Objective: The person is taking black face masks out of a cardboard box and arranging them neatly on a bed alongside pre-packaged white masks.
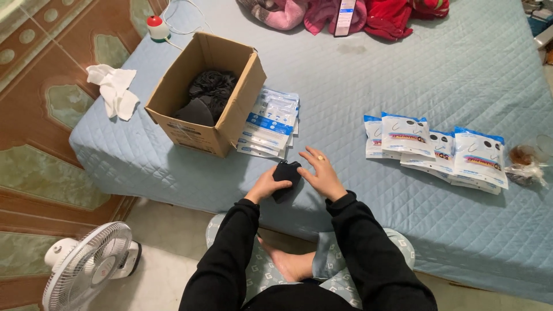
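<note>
Black masks (286, 174) on mattress edge — left hand (268, 184) grasping stack, right hand (322, 173) flat-open, touching its side.

This is a bedroom in a home. A wide mattress (403, 75) in a quilted pale-blue cover fills most of the room, with crumpled pink and red blankets (345, 12) heaped at its far edge. The floor (40, 115) beside it is patterned in brown and green tiles, and a white electric fan (86, 268) stands on it near the bed's corner.
</note>
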